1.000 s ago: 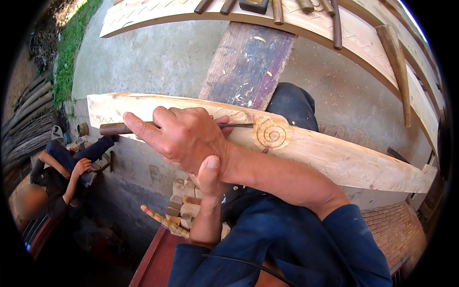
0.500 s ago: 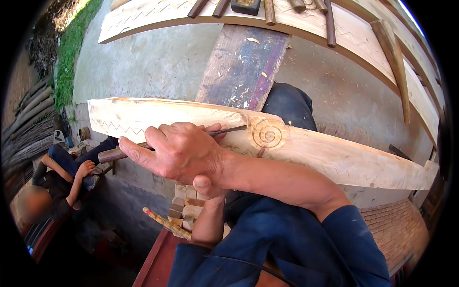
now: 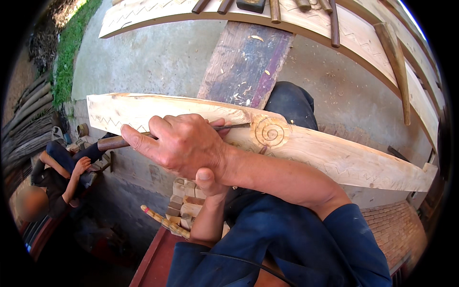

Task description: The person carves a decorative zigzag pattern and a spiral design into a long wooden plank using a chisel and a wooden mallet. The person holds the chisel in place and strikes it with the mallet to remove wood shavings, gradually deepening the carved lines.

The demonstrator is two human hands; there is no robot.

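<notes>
A pale wooden board (image 3: 354,160) lies across my lap, with zigzag lines and a carved spiral (image 3: 269,131) at its middle. My right hand (image 3: 179,146) grips a chisel (image 3: 113,142) by its dark wooden handle, index finger stretched along it, the thin blade's tip touching the left side of the spiral. My left hand (image 3: 210,186) is crossed under the right, its thumb up against that wrist; fingertips show beside the blade, but what they hold is mostly hidden.
Beyond, carved beams (image 3: 349,33) carry several tools and a wooden mallet (image 3: 392,62). A worn plank (image 3: 239,57) runs toward them over concrete. Wood blocks (image 3: 191,203) and a bamboo rod (image 3: 167,222) are below. Another person (image 3: 57,184) sits at the left beside stacked logs (image 3: 28,119).
My hands and the chisel dipped slightly half a second ago and are now a little higher again, though still lower than a second ago. The board shifted slightly with them.
</notes>
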